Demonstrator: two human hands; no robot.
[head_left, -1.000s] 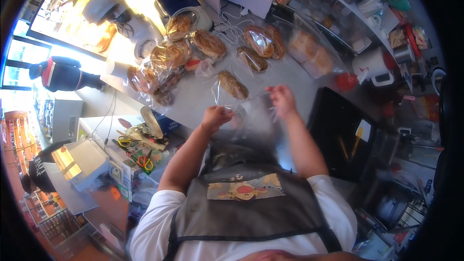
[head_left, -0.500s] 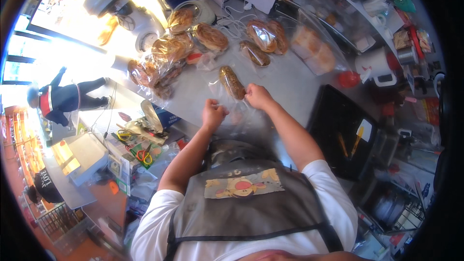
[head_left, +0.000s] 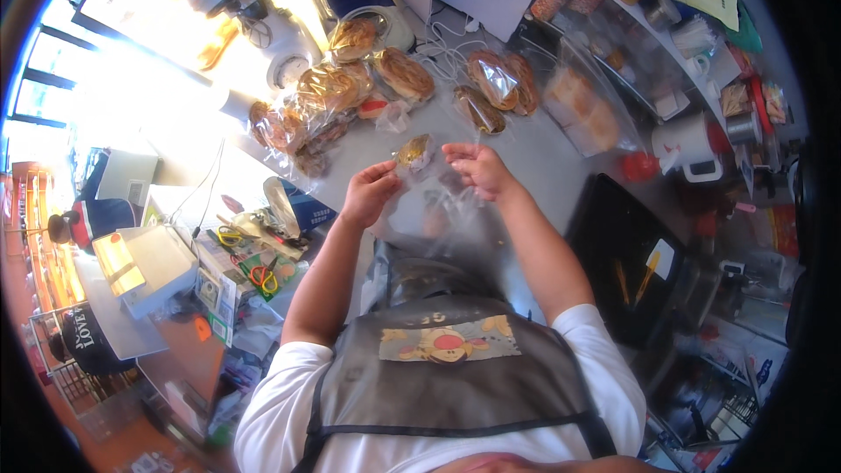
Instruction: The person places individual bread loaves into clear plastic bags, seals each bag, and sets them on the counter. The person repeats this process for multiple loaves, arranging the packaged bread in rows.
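Observation:
Between my hands is a seeded bread roll (head_left: pixel 414 151) in a clear plastic bag (head_left: pixel 435 197), seen nearly end-on. My left hand (head_left: pixel 372 190) is closed, its thumb and fingertips pinching the bag's edge just left of the roll. My right hand (head_left: pixel 481 172) pinches the bag's film on the other side, fingers bent, apart from the roll. The film hangs loosely below and between the hands; its outline is hard to make out. Beyond them lie another wrapped seeded roll (head_left: pixel 478 110) and a pair of wrapped loaves (head_left: pixel 493 79).
Several bagged breads (head_left: pixel 331 86) are heaped at the back left of the grey table (head_left: pixel 350 162). A bagged loaf (head_left: pixel 580 109) lies at the right, near a white jug (head_left: pixel 692 147). A black tray (head_left: pixel 613 254) stands right; scissors (head_left: pixel 263 278) lie left. White cables run behind.
The roll has turned from lying lengthwise to nearly end-on between my hands. My hands are farther apart, and the right has left the roll's near end. A person at the left has shifted lower.

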